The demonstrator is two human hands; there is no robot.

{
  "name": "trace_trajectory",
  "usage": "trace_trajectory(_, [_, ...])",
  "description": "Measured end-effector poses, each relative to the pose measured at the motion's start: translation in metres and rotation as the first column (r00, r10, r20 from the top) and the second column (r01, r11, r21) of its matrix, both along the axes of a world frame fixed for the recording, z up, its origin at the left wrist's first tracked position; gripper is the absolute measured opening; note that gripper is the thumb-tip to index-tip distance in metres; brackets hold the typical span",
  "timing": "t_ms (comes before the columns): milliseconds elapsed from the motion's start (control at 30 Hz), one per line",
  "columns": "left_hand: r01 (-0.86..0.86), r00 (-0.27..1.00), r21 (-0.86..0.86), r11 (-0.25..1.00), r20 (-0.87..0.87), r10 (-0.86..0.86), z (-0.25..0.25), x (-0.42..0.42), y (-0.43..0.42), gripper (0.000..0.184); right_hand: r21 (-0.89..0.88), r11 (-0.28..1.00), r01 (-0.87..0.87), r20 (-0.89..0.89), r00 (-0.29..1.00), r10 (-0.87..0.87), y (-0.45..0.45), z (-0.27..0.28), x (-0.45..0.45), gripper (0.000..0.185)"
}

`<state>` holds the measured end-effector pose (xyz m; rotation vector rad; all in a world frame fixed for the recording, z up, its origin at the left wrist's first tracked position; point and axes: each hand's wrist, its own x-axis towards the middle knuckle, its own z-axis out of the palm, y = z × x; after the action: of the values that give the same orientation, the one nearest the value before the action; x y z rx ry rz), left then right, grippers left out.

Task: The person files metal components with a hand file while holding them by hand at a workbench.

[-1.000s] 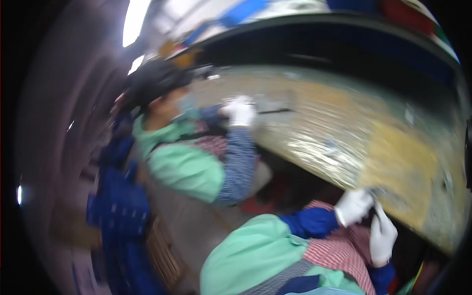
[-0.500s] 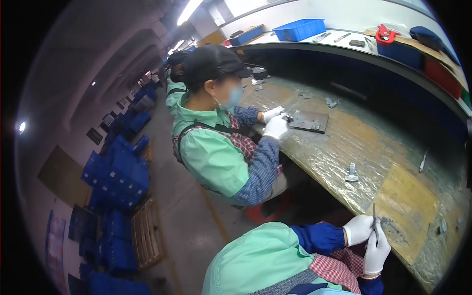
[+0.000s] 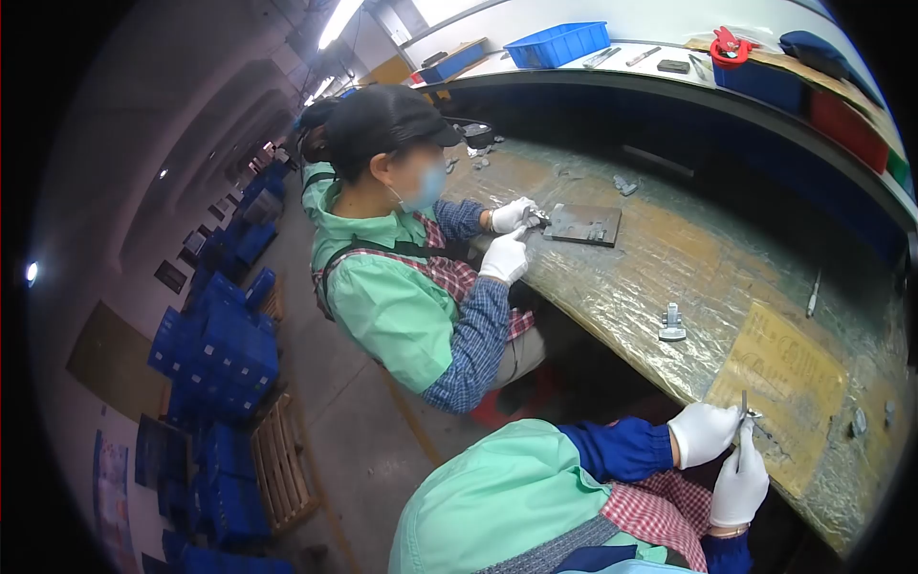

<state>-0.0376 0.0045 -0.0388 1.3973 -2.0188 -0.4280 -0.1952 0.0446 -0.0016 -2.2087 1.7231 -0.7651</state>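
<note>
Both my hands wear white gloves and meet over the bench edge at the lower right. My left hand (image 3: 706, 435) is closed on a small shiny metal part (image 3: 754, 415), mostly hidden by the fingers. My right hand (image 3: 740, 486) is closed around a thin grey file-like tool (image 3: 744, 402), its narrow end pointing up beside the part. Under them lies a yellowish sheet (image 3: 789, 387) with grey smears. Another grey metal part (image 3: 672, 323) stands on the bench further off.
A masked co-worker (image 3: 402, 258) works alongside with gloved hands near a dark flat plate (image 3: 583, 225). A pen-like tool (image 3: 814, 295) and small grey pieces (image 3: 858, 423) lie on the bench (image 3: 660, 253). The shelf behind holds a blue bin (image 3: 557, 46) and red tool (image 3: 732, 46).
The view has shifted slightly. My hands have separated a little around the tool, and more of the shiny part shows. The co-worker's hands have moved slightly relative to the plate.
</note>
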Motion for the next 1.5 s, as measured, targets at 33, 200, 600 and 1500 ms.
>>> trace_trajectory(33, [0.002, 1.000, 0.048, 0.999, 0.013, -0.003, 0.006, 0.000, 0.001, 0.017, -0.032, 0.999, -0.005, 0.016, 1.000, 0.006, -0.005, -0.006, 0.000, 0.044])
trace_trajectory(200, [-0.005, 0.999, 0.040, 0.999, 0.038, 0.004, 0.004, 0.002, -0.006, 0.017, -0.103, 0.994, -0.022, 0.007, 1.000, 0.022, -0.006, -0.005, 0.000, 0.049])
trace_trajectory(600, [0.179, 0.924, -0.112, 0.978, 0.362, -0.127, 0.018, 0.015, 0.001, 0.011, -0.121, 0.993, -0.008, 0.016, 1.000, 0.010, -0.008, 0.007, 0.011, 0.039])
trace_trajectory(1500, [-0.076, 0.997, 0.017, 0.997, 0.018, 0.076, 0.019, 0.006, 0.008, 0.009, 0.002, 1.000, -0.010, -0.037, 0.999, 0.010, 0.027, 0.019, -0.009, 0.056])
